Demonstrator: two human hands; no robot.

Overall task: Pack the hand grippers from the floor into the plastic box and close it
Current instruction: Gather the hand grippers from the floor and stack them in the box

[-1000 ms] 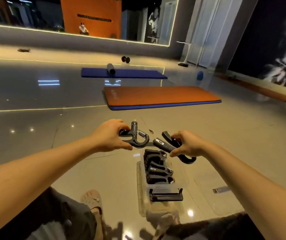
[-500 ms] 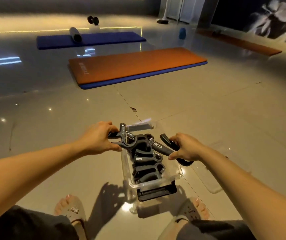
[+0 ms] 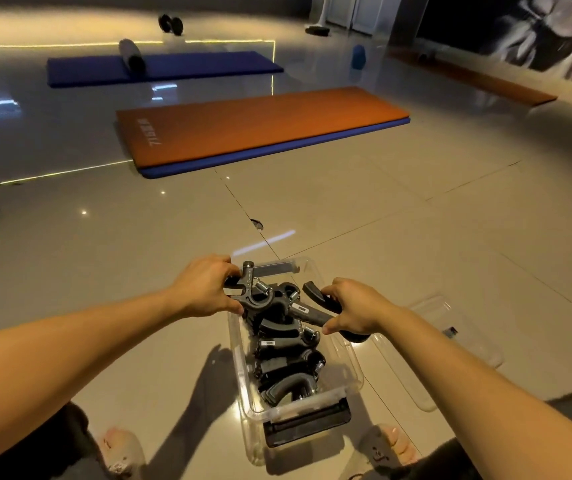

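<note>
Grippers (image 3: 288, 358) lie nested in a row down the clear box (image 3: 243, 375). The box stands on the floor (image 3: 416, 237) between the person's feet, with its black latch (image 3: 307, 422) at the near end.

Over the far half of the box, each hand brings one more. The left hand (image 3: 205, 289) is curled round a handle of the spring gripper (image 3: 250, 294). The right hand (image 3: 357, 306) grasps the second gripper (image 3: 315, 311), whose free handle points left toward the first. Whether these two already touch the packed row, I cannot tell.

The step in hand looks like setting this pair into the box, so packing seems close to done. The next move calls for turning each one so that it nests on the row and sits below the rim. Otherwise the cover will likely not seat.

After that, the lid (image 3: 450, 344), which lies flat on the floor just right of the box, must be lifted across. Both latches then need pressing down.

The floor is glossy pale tile that mirrors the ceiling lights. The box may well slide on it under a push. A small chip (image 3: 256, 223) marks a tile joint just beyond the box.

Farther out, an orange mat (image 3: 260, 126) lies on a blue one. Beyond it to the left is a blue mat (image 3: 208, 67) with a roller (image 3: 132, 57) on it, and a dumbbell (image 3: 170, 24) sits farther still. At the far right, another orange mat (image 3: 468, 81) runs along a dark wall.
</note>
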